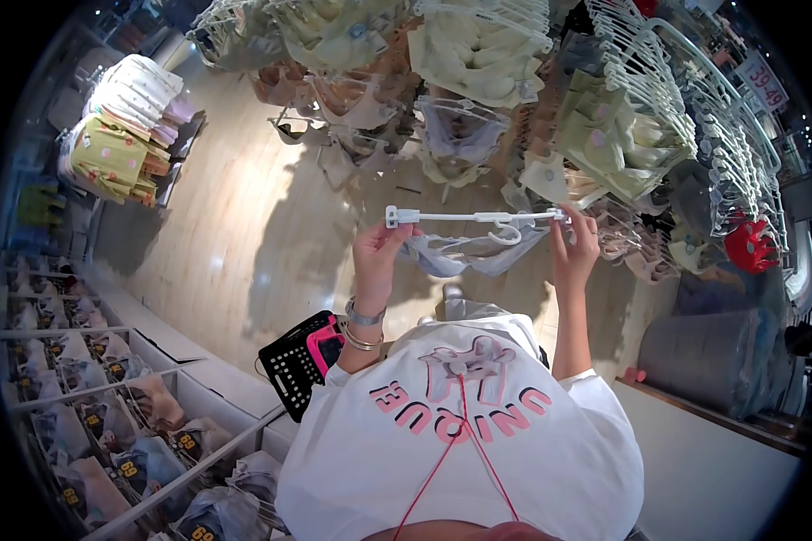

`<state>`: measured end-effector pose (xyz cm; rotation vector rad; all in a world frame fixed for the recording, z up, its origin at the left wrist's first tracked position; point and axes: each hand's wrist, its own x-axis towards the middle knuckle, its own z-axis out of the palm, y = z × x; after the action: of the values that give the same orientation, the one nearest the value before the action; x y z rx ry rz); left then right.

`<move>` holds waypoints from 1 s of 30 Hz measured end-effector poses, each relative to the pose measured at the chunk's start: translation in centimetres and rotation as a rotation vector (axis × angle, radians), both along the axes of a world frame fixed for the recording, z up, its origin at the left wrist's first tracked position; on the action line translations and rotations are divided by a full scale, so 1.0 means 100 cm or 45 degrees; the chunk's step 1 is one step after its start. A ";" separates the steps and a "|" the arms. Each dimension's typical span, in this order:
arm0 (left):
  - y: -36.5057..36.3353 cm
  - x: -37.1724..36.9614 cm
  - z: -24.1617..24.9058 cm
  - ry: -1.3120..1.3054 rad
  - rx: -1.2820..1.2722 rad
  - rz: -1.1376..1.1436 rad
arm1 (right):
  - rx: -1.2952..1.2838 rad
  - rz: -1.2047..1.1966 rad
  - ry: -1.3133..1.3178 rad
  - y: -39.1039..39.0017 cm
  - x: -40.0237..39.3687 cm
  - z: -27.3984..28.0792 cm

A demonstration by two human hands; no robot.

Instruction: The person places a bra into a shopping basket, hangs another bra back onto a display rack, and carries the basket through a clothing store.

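Between my hands a white plastic clip hanger (460,216) is held level, its hook pointing down toward me. A pale grey-blue bra (460,258) hangs below the bar, stretched between the two ends. My left hand (377,257) is closed at the left clip, thumb and fingers pinching there. At the other end, my right hand (576,245) pinches the right clip, which its fingers partly cover. Whether the bra's straps sit inside the clips cannot be made out.
Racks of hanging bras (478,54) fill the far side. Shelf bins (126,442) with folded underwear stand at the left. A black perforated basket (289,365) with a pink item is by my left elbow. A grey tub (699,361) stands right; a clothes rack (122,135) is far left.
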<state>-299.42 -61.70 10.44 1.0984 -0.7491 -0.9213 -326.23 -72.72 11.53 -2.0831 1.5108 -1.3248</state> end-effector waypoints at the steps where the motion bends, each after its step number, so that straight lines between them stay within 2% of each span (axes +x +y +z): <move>1: 0.001 0.000 -0.001 -0.021 0.000 -0.004 | 0.000 0.011 0.006 -0.001 0.000 -0.001; 6: 0.009 0.007 -0.003 -0.176 0.072 0.027 | 0.005 0.115 -0.088 0.001 -0.001 -0.004; 9: 0.014 0.028 -0.019 -0.771 0.049 0.280 | -0.134 0.236 -0.019 0.005 0.000 0.002; 12: 0.020 0.034 -0.019 -0.403 0.114 0.285 | -0.222 0.309 0.030 0.013 0.009 0.017; 15: 0.023 0.034 -0.012 -0.124 0.012 0.342 | -0.242 0.316 0.059 0.024 0.021 0.031; 18: 0.025 0.039 -0.006 -0.031 -0.090 0.381 | -0.255 0.314 0.054 0.026 0.025 0.029; 21: 0.033 0.055 -0.012 -0.499 0.003 0.317 | -0.125 0.358 0.018 0.029 0.027 0.026; 24: 0.034 0.056 -0.017 -0.407 -0.045 0.304 | 0.000 0.374 0.040 0.031 0.027 0.024; 30: 0.036 0.058 -0.021 -0.598 -0.162 0.335 | 0.076 0.363 0.005 0.026 0.034 0.023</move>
<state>-293.67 -58.09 8.36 1.2800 -1.0017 -0.3871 -322.79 -70.12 13.88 -2.1654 1.1826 -1.1564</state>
